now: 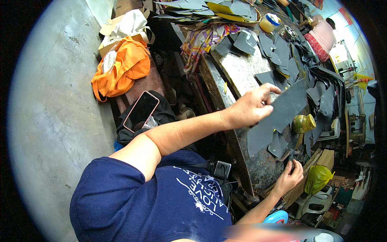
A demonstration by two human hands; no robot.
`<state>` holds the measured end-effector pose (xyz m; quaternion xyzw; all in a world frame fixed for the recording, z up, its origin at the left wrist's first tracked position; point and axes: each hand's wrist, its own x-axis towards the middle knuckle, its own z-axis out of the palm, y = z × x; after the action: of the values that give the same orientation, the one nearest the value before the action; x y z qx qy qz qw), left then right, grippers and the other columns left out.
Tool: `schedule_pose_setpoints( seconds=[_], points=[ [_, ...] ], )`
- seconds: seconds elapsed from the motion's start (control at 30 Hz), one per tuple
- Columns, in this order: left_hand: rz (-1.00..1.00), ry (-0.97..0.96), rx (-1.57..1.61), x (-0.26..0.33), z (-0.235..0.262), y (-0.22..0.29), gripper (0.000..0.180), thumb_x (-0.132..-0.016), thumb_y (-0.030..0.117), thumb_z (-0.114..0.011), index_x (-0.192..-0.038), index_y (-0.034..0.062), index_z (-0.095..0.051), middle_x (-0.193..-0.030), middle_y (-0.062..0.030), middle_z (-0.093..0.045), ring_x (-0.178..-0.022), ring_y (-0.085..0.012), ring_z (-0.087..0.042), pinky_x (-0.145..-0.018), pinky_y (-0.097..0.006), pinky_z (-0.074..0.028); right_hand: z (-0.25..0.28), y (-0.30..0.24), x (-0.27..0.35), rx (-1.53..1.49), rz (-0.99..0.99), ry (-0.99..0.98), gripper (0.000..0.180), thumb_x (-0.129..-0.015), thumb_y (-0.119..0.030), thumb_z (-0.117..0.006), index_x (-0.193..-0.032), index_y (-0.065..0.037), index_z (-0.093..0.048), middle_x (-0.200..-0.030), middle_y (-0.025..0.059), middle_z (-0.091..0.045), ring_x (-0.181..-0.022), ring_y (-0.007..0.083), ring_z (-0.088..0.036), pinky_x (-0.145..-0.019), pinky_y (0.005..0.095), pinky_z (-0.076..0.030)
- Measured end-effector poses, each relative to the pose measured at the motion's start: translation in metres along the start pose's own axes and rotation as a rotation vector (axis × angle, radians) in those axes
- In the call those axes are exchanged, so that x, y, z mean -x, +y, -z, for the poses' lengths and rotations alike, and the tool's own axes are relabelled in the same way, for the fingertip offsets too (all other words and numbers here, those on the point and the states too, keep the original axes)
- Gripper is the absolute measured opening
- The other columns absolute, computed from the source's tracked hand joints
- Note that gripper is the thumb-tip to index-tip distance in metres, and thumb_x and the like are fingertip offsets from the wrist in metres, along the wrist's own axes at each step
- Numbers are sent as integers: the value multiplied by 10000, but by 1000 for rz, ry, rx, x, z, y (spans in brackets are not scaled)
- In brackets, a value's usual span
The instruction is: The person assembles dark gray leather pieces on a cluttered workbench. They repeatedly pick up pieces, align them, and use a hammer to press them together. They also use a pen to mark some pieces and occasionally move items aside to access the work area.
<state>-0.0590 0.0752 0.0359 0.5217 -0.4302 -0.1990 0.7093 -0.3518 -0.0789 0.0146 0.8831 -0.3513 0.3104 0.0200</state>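
My left hand (254,105) reaches over the worktable with its fingers bent at the near edge of a flat dark grey sheet (278,117). That sheet is angular, tilted and held above the tabletop. Lower down, at the table's near right edge, my right hand (289,175) has thumb and fingers curled together beside a small dark lump (292,155). What exactly the fingers close on is too small to make out. A smaller grey cut piece (277,145) lies under the sheet's lower edge. Close to the sheet's right side is a yellowish jar (303,124).
Piles of dark cut pieces (282,56) cover the table's far side. A white-lidded jar (270,23) and patterned cloth (209,42) are there too. On the left bench are a phone (142,111) and orange bag (125,68). A person (321,38) is at the far right.
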Motion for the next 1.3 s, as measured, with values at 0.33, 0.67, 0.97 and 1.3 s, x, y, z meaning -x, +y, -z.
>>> schedule_pose_setpoints(
  seconds=[0.33,0.67,0.97,1.3],
  points=[
    [-428,-19,-685,-38,-6,-14,387,-932,355,-592,-1183,60,-592,-1002,-170,-669,-965,-362,-637,-830,-452,-508,-35,-103,-28,-1444,-733,-210,282,-928,-63,-623,-1201,-12,-578,-1103,109,-670,-950,221,-680,-808,372,-583],
    [228,249,-1381,-154,109,-94,636,-750,330,-803,-1254,32,-556,-1203,-169,-628,-1191,-340,-523,-956,-434,-463,-29,-86,-23,-1528,-679,-157,343,-843,21,-691,-1162,-17,-572,-1071,89,-670,-927,193,-675,-837,352,-575],
    [-126,483,33,-110,132,-47,434,-745,-4,-686,-1164,-30,-576,-907,-80,-676,-823,-132,-629,-717,-266,-517,-10,-70,-21,-1505,-665,-65,387,-862,1,-638,-1240,-24,-559,-1146,93,-650,-1013,226,-655,-904,393,-554],
    [355,-155,391,3,20,-29,431,-818,-56,-506,-1241,14,-476,-961,-97,-670,-876,-165,-653,-767,-292,-544,-9,-82,-40,-1586,-657,-125,382,-806,8,-675,-1171,-23,-568,-1036,88,-663,-898,208,-670,-837,353,-563]
  ],
)
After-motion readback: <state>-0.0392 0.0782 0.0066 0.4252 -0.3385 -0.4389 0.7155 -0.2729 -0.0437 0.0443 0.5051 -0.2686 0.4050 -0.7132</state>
